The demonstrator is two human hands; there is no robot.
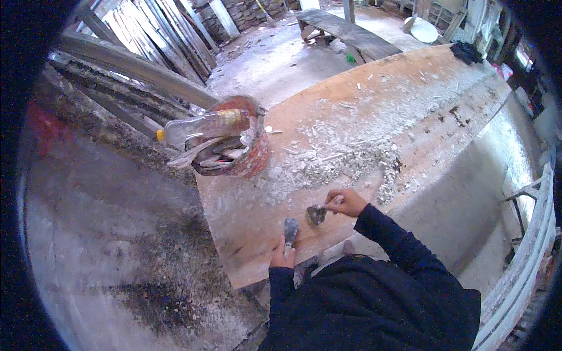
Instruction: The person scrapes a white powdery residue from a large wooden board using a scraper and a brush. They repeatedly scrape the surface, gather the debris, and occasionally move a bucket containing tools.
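Observation:
My left hand (282,256), low over the near edge of the wooden board (246,245), is closed on the handle of a putty knife (290,227) with a flat grey blade pointing away from me. To its right, my right hand (350,202) grips a short-handled tool with a dark, wide head (316,215). That head is turned toward the left, close to the board; whether it is a brush or a scraper is not clear. White flakes and crumbly chips (328,167) lie heaped just beyond both hands and spread toward the far end.
A stained reddish bucket (257,155) of tools and scraps stands at the board's left edge, a clear plastic bottle (193,131) with a yellow cap lying across its top. Beyond are a low bench (345,38) and leaning planks (170,41). A black bristly bundle (466,52) sits at the far end.

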